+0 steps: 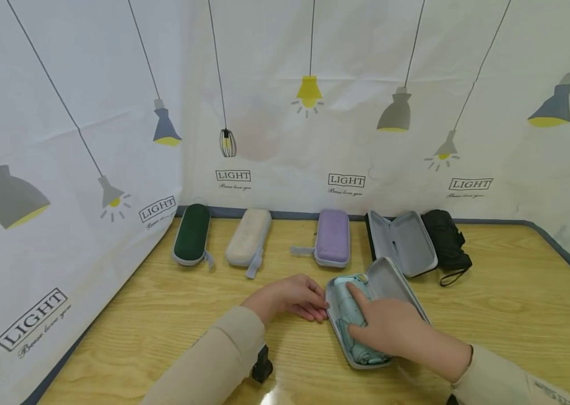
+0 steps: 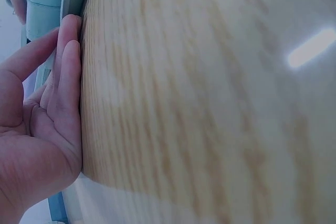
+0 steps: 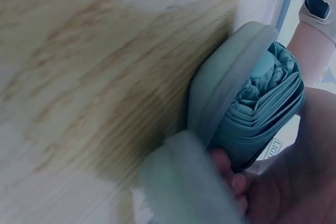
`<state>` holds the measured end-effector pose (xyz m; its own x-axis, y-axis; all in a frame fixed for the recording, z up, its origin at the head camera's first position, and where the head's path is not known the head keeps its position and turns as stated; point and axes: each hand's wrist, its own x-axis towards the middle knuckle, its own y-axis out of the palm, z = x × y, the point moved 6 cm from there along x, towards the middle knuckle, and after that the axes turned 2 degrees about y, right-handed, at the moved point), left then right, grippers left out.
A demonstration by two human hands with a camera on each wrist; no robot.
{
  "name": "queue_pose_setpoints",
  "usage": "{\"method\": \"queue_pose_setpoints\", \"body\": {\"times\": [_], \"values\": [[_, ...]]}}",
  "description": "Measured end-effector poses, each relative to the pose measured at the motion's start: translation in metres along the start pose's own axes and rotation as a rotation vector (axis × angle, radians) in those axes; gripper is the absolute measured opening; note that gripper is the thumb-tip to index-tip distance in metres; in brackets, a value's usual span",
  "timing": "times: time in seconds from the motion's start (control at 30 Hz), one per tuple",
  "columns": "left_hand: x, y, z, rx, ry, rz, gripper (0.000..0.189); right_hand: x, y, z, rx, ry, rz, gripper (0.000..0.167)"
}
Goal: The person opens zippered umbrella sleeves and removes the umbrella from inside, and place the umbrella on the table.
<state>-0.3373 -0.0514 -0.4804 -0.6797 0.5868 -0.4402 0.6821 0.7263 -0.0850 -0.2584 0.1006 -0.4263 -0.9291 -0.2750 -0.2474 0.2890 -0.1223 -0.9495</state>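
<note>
A light green zip case (image 1: 370,364) lies open on the table, its grey-lined lid (image 1: 385,274) tilted up on the right. Inside the case rests a folded teal umbrella (image 3: 262,108), its fabric gathered in pleats. My right hand (image 1: 391,326) lies over the umbrella, index finger and thumb spread and pressing on it; in the right wrist view its other fingertips (image 3: 239,183) sit curled between umbrella and lid. My left hand (image 1: 300,298) touches the case's left wall with extended fingertips. In the left wrist view its lower fingers (image 2: 68,77) lie along the tabletop.
Along the back edge stand a dark green case (image 1: 193,230), a beige case (image 1: 248,236) and a purple case (image 1: 333,236), all closed. An open black case (image 1: 414,242) with grey lining sits behind the green one. Next to it lies a black folded umbrella (image 1: 444,239) with a strap.
</note>
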Motion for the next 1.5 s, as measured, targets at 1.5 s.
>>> {"method": "queue_pose_setpoints", "body": {"times": [1.5], "values": [[0.002, 0.002, -0.002, 0.070, 0.030, -0.022, 0.014, 0.013, 0.005, 0.005, 0.277, 0.081, -0.076, 0.097]]}}
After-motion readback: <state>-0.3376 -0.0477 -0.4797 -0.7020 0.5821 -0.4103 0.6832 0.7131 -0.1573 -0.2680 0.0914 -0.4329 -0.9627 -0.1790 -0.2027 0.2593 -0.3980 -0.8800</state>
